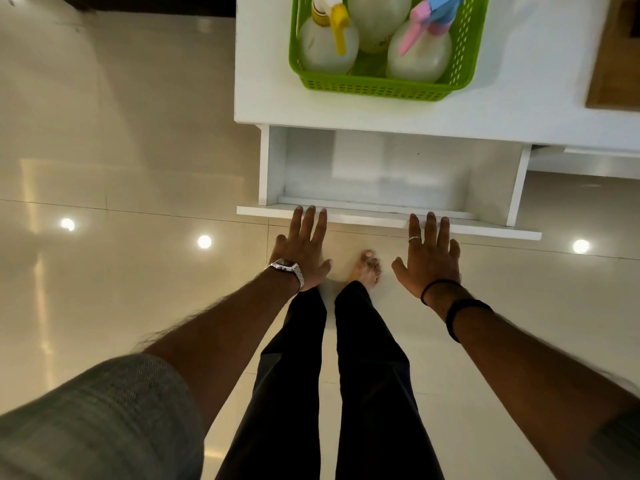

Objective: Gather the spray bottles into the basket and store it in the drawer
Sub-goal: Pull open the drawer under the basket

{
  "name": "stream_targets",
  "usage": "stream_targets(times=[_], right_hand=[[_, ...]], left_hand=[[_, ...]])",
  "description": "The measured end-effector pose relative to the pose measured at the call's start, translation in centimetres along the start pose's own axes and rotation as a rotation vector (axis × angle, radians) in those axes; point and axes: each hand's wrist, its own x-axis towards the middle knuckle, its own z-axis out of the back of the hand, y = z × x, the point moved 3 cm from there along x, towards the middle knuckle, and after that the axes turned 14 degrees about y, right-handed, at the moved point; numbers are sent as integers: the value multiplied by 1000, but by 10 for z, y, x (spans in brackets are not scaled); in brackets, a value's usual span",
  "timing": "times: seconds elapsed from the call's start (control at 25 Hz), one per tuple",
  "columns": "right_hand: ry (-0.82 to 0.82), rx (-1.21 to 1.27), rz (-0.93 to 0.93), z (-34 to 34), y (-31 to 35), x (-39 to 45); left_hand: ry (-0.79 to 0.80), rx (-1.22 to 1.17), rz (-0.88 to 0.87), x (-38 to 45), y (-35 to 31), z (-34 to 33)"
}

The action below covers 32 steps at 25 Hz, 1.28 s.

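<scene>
Basket (381,85) on surface (263,64), three spray bottles (327,46) in it; open drawer (381,174) below, hands (304,244) at its front.

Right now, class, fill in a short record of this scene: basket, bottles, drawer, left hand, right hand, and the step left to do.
basket: green basket on the white cabinet top
bottles: three spray bottles inside it
drawer: drawer pulled open, nothing seen inside
left hand: left hand open, fingertips at the drawer front
right hand: right hand open, likewise
step left: basket not yet in the drawer
</scene>
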Motion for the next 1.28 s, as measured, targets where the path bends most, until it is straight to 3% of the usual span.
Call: stream_targets(times=[0.8, 1.28], right_hand=[[177, -97, 6, -77, -3, -58], [295, -231, 60, -104, -9, -82]], left_hand=[[179, -38, -12, -38, -11, -83], [278, 72, -54, -57, -10, -111]])
